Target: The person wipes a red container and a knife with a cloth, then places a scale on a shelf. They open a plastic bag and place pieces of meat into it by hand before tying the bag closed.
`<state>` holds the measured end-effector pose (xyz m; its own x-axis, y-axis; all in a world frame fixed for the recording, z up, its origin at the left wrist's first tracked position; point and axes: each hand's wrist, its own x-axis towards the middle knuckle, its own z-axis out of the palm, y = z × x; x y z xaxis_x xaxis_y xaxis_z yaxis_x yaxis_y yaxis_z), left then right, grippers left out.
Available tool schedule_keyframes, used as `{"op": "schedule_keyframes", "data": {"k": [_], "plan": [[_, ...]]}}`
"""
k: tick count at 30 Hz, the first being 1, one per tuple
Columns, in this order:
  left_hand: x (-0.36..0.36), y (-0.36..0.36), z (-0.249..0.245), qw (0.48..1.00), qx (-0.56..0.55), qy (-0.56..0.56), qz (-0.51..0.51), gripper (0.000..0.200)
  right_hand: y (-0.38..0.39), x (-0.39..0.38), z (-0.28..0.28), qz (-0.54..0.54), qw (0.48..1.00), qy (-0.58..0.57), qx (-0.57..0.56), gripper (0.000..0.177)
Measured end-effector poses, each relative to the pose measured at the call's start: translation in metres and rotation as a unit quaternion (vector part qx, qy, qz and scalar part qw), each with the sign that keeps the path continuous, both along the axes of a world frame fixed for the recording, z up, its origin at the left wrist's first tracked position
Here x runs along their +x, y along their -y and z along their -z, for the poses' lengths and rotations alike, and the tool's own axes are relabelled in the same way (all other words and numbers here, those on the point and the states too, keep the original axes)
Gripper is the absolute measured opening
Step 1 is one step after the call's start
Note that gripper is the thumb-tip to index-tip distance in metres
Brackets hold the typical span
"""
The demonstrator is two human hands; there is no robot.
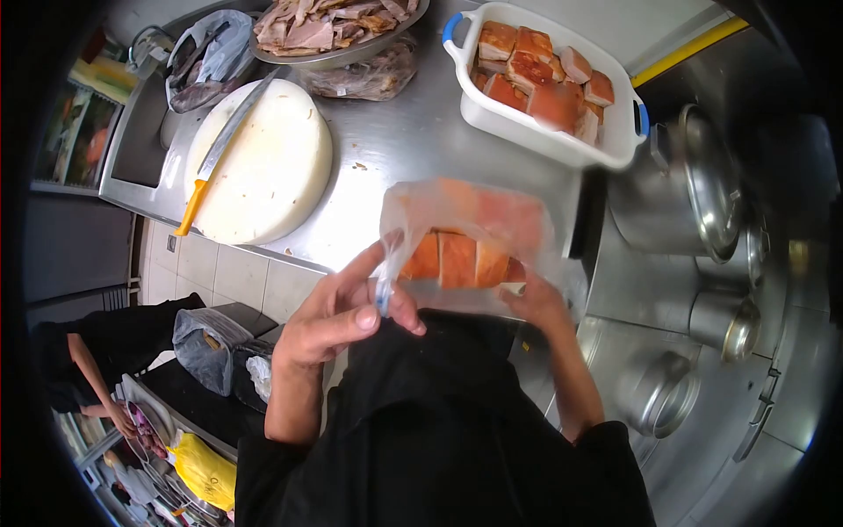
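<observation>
A clear plastic bag (468, 300) is held up in front of me, with several orange-brown slabs of pork (458, 261) inside it, lined up side by side. My left hand (338, 316) grips the bag's left edge between bent fingers, thumb pointing right. On the opposite side, my right hand (537, 301) has its fingers closed on the bag's lower right part, close to the last slab. Beyond the bag, a white tub (527, 140) with blue handles holds more browned pork blocks (531, 72).
A knife (230, 136) with a yellow handle lies across the round white chopping block (281, 167). Behind are a metal bowl (351, 57) of sliced meat and plastic bags. Steel pots (676, 189) stand at right. Another person's arm (92, 373) shows at lower left.
</observation>
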<state>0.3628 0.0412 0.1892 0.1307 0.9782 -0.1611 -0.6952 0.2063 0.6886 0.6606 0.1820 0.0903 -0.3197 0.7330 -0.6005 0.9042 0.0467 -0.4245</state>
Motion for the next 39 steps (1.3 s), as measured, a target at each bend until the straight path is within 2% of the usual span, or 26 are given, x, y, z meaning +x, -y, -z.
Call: {"op": "schedule_keyframes", "data": {"k": [3, 6, 9, 11, 13, 15, 17, 20, 22, 23, 24, 26, 29, 30, 31, 33, 34, 38, 39], "plan": [[-0.003, 0.001, -0.001, 1.0, 0.0, -0.001, -0.012, 0.1, -0.008, 0.007, -0.022, -0.161, 0.979, 0.029, 0.119, 0.097], [-0.006, 0.001, -0.002, 0.999, 0.003, -0.002, -0.038, 0.099, -0.024, 0.0, -0.072, -0.19, 0.96, 0.053, 0.201, 0.09], [-0.004, -0.002, -0.002, 0.999, 0.003, -0.016, -0.042, 0.102, -0.065, -0.011, -0.14, -0.115, 0.985, -0.124, 0.019, 0.066], [-0.004, -0.002, -0.001, 0.998, 0.001, -0.042, -0.035, 0.106, -0.111, 0.005, -0.132, -0.069, 0.929, -0.361, -0.037, 0.041], [0.0, -0.002, -0.002, 0.998, -0.001, -0.028, -0.051, 0.103, -0.17, 0.002, -0.131, 0.033, 0.899, -0.436, -0.028, 0.035], [0.007, -0.003, -0.004, 0.997, 0.0, 0.008, -0.078, 0.097, -0.241, -0.004, -0.098, 0.077, 0.911, -0.382, 0.136, 0.034], [0.011, -0.004, -0.007, 0.995, -0.012, 0.003, -0.099, 0.099, -0.304, -0.014, -0.067, 0.189, 0.932, -0.255, 0.176, 0.044], [0.019, -0.003, -0.011, 0.99, -0.041, -0.004, -0.137, 0.102, -0.374, -0.036, -0.029, 0.056, 0.956, -0.09, 0.273, 0.061], [0.025, -0.007, -0.016, 0.987, -0.048, -0.013, -0.152, 0.102, -0.42, -0.069, -0.008, 0.036, 0.955, -0.105, 0.276, 0.07], [0.029, -0.009, -0.017, 0.986, -0.054, -0.017, -0.159, 0.102, -0.424, -0.087, -0.007, 0.026, 0.954, -0.112, 0.275, 0.075], [0.033, -0.009, -0.019, 0.984, -0.063, -0.017, -0.169, 0.103, -0.428, -0.102, -0.008, 0.013, 0.959, -0.072, 0.274, 0.078], [0.041, -0.014, -0.021, 0.979, -0.07, -0.024, -0.188, 0.103, -0.413, -0.142, -0.044, -0.015, 0.963, 0.008, 0.27, 0.083], [0.053, -0.018, -0.022, 0.972, -0.079, -0.03, -0.219, 0.103, -0.459, -0.18, 0.001, 0.01, 0.962, 0.026, 0.27, 0.081], [0.056, -0.018, -0.022, 0.969, -0.081, -0.033, -0.229, 0.103, -0.463, -0.194, 0.009, 0.047, 0.961, -0.004, 0.274, 0.083], [0.058, -0.019, -0.022, 0.966, -0.086, -0.031, -0.241, 0.103, -0.463, -0.201, 0.018, -0.006, 0.955, -0.008, 0.296, 0.083], [0.064, -0.018, -0.022, 0.959, -0.094, -0.028, -0.265, 0.102, -0.44, -0.214, -0.005, -0.113, 0.934, -0.02, 0.338, 0.083], [0.067, -0.018, -0.023, 0.956, -0.099, -0.031, -0.275, 0.102, -0.432, -0.222, -0.038, -0.259, 0.947, 0.031, 0.188, 0.091], [0.071, -0.025, -0.025, 0.953, -0.105, -0.036, -0.281, 0.101, -0.453, -0.234, 0.018, -0.242, 0.914, 0.107, 0.307, 0.116], [0.07, -0.025, -0.026, 0.954, -0.106, -0.037, -0.28, 0.1, -0.456, -0.233, 0.022, -0.245, 0.911, 0.09, 0.318, 0.112]]}}
